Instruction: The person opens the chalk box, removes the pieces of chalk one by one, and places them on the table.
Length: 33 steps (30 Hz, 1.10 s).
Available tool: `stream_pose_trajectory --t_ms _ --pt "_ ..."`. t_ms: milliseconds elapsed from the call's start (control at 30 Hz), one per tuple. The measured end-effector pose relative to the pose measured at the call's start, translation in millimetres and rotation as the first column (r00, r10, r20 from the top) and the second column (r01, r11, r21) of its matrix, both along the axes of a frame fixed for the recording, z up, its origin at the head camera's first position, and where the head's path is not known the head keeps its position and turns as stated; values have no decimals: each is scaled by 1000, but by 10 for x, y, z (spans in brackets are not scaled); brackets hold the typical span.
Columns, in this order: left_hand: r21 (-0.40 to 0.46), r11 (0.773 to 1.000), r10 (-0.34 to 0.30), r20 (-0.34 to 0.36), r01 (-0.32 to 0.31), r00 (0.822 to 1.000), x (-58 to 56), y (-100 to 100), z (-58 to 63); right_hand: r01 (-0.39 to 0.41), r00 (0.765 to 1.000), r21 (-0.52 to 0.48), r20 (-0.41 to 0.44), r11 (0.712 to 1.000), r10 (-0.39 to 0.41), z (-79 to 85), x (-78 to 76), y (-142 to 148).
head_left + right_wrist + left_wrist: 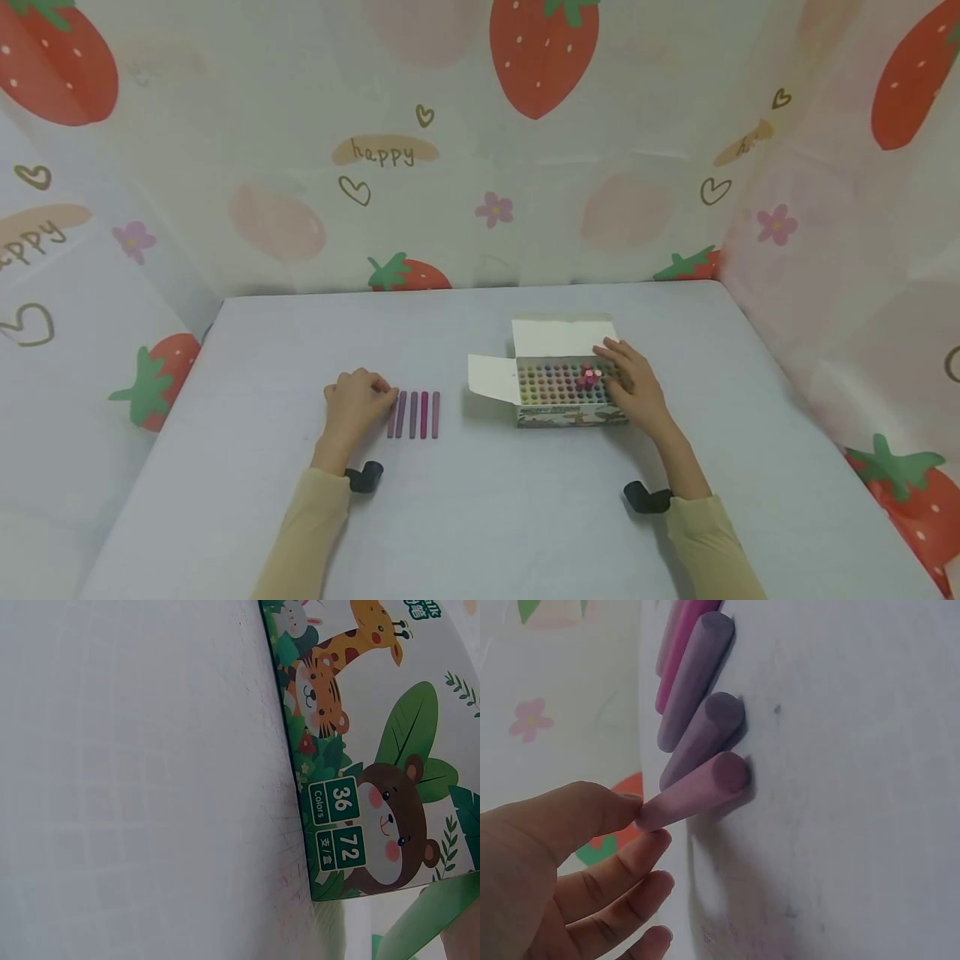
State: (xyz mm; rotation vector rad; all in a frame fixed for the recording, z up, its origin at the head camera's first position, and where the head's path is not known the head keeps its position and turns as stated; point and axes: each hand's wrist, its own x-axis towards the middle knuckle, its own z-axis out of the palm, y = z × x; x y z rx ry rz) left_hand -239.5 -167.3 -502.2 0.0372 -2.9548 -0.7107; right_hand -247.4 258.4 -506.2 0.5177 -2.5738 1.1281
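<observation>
In the head view my left hand is at the left end of a row of chalk sticks on the table. The left wrist view shows its thumb and index finger pinching the far end of a mauve-pink chalk stick. Beside it lie two greyish-purple sticks, a magenta stick and a pinkish one. My right hand rests at the right side of an open chalk box, fingers spread loosely over its edge. Several pink sticks stand higher than the other chalks in the box.
The box's lid is folded back and a side flap sticks out to the left. A white cloth covers the table. Behind it hangs a strawberry-print curtain. Dark wrist cameras sit on both wrists.
</observation>
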Motion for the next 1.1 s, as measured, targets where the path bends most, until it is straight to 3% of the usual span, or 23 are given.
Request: stream_pose_trajectory --t_ms 400,900,1100 --pt "-67 998 9 8 -8 1000 -17 -14 -61 10 1000 15 -4 1000 -10 -6 -19 -6" --pt "-68 998 16 1 -16 1000 -27 -40 -120 12 999 16 -33 1000 -12 -20 -42 -4" --pt "-43 999 12 -59 -14 998 -39 -24 -103 2 1000 20 -24 1000 -1 -13 -24 -3"
